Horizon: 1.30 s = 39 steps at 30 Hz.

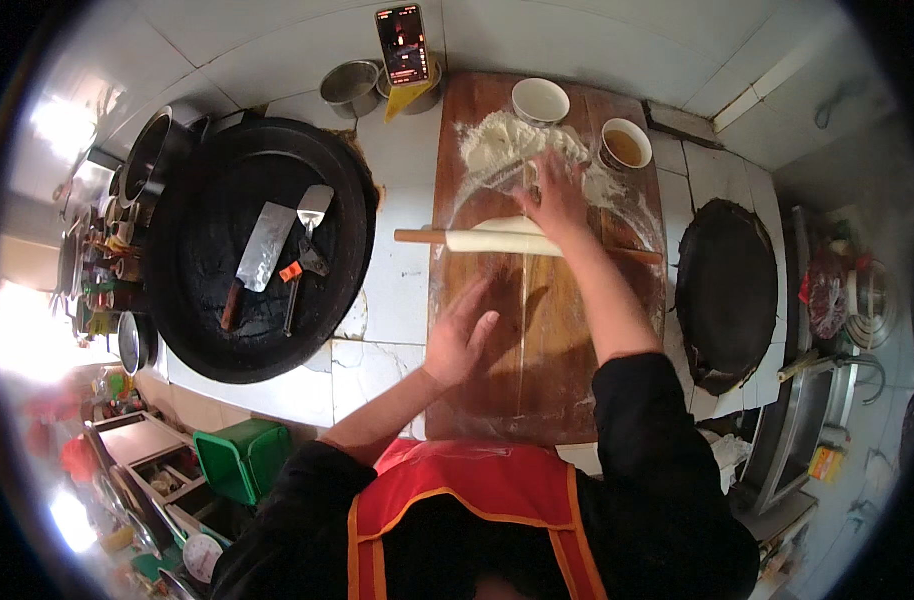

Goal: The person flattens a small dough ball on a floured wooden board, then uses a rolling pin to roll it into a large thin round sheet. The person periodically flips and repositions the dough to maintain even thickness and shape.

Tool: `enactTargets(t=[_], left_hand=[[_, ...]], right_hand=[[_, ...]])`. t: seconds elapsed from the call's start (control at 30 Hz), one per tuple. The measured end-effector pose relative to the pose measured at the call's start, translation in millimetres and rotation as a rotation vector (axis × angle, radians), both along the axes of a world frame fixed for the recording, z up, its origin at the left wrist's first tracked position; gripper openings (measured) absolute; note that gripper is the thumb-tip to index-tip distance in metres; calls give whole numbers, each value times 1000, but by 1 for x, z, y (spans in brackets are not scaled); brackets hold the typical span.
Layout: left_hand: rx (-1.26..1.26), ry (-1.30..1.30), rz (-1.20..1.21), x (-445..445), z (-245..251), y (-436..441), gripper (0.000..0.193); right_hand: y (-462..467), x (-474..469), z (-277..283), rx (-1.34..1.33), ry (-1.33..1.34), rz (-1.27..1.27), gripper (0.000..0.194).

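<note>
Pale dough [490,241] is wrapped around a wooden rolling pin [419,235], which lies crosswise on a floured wooden board [502,405]. A loose flap of dough bulges out behind the roll. My right hand [560,196] reaches over the pin, its fingers spread at the near side of a flour heap [502,142]; whether the fingertips touch the flour is hard to see. Nearer to me, my left hand [458,341] hovers at the board's left part with thumb and fingers apart, holding nothing. My right forearm covers part of the roll.
Behind the flour stand a white bowl [541,103] and a bowl of brownish liquid [626,144]. To the left, a large black pan [194,300] holds a cleaver [268,244] and a scraper [316,202]. A phone [402,45] leans over metal pots. A round black plate [727,296] lies right.
</note>
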State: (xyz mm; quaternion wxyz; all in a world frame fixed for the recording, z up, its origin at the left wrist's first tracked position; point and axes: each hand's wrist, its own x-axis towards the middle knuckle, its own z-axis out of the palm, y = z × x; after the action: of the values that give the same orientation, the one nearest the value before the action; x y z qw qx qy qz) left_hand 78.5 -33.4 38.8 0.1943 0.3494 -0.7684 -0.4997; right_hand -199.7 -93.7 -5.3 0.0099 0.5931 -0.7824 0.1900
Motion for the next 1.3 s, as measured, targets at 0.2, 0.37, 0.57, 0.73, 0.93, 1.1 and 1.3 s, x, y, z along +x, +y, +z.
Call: enactTargets(t=[0.2,0.37,0.57,0.73,0.93,1.1,1.3], left_hand=[[1482,549,76,41,-19,16,69],[1466,364,180,73,-43,-2,45],[1336,117,217,59,-40,-15,39],[116,-317,489,52,13,18,53],[-637,-577,-495,23,46,-11,81],[-707,-516,-611,-6,51,-60,61],[-819,-469,-368,-26,58,-107,71]], right_hand=[[139,92,-9,-58,4,221,61],[284,94,4,156,7,25,37],[299,69,8,61,-217,29,34],[292,35,54,147,-446,141,28],[274,-26,104,492,-804,272,29],[227,-64,123,593,-1038,233,27],[185,-78,124,349,-675,115,28]])
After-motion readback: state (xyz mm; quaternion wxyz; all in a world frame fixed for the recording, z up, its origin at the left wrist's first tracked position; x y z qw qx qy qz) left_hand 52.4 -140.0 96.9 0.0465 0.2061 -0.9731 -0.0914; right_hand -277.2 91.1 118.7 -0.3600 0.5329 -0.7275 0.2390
